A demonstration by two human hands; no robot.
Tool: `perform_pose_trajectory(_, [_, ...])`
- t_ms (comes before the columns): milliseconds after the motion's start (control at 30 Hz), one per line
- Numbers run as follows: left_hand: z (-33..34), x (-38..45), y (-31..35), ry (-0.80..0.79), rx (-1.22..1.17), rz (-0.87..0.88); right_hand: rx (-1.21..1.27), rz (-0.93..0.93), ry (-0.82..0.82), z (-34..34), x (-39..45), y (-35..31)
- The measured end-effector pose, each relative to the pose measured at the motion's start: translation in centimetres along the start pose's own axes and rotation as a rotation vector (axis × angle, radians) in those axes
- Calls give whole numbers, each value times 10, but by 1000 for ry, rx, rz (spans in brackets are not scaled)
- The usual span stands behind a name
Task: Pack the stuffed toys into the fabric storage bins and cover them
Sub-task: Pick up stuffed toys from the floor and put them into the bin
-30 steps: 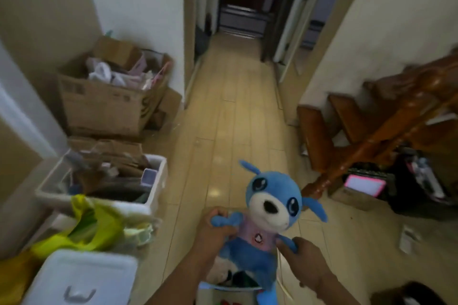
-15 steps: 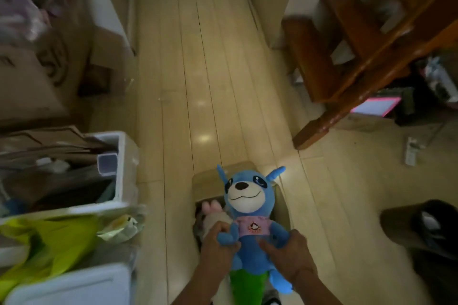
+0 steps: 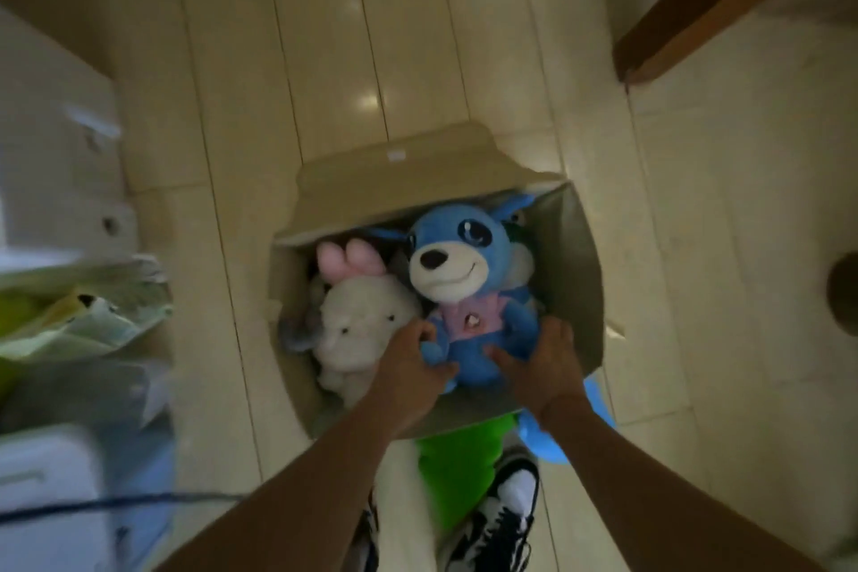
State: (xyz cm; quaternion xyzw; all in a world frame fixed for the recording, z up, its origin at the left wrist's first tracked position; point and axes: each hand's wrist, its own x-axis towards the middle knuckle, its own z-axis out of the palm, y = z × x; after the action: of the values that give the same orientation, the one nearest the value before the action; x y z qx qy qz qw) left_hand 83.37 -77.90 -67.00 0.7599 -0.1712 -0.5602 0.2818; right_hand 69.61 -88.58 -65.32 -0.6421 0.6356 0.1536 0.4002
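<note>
Pale plank floor [image 3: 325, 60]; blue plush dog [image 3: 464, 283] now lowered into fabric bin [image 3: 580, 274], left hand [image 3: 408, 367], right hand [image 3: 548, 362] clasping it; cover next.

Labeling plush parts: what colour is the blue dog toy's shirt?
Pink, on the blue dog toy; head view shows it best.

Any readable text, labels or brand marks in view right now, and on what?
None can be read.
Small white tag on the bin's open flap: too blurred to show any print.
Emblem on the blue toy's pink shirt: a small picture, no legible letters.
Black-and-white shoes: no brand mark readable.
</note>
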Motion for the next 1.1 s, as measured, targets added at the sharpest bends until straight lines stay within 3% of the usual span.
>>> perform_pose_trajectory(67, [5, 13, -12, 5, 79, 6, -62, -6, 23, 9, 15, 14])
perform_pose_trajectory(167, [8, 5, -11, 240, 255, 229, -437, -160, 203, 13, 22, 21])
perform_pose_trajectory(233, [10, -4, -2, 317, 395, 369, -541, -275, 203, 14, 20, 14])
perform_pose_trajectory(333, [25, -4, -1, 193, 654, 379, -581, -283, -5, 27, 23, 5])
perform_pose_trajectory(467, [40, 16, -19, 76, 958, 271, -634, -250, -18, 55, 44, 11])
perform_pose_trajectory(667, [57, 28, -41, 21, 1086, 219, -645, -270, -81, 68, 66, 36])
perform_pose_trajectory(767, [55, -4, -36, 12, 1108, 188, -601, -331, -108, 39, 34, 50])
perform_pose_trajectory(867, [45, -70, -1, 101, 1122, 265, -569, -353, -32, -8, -40, 61])
perform_pose_trajectory(967, [31, -144, 59, 182, 1027, 228, -426, -236, 11, -92, -135, 60])
perform_pose_trajectory(1100, [15, -266, 161, 277, 778, 348, -257, -220, 113, -219, -260, 33])
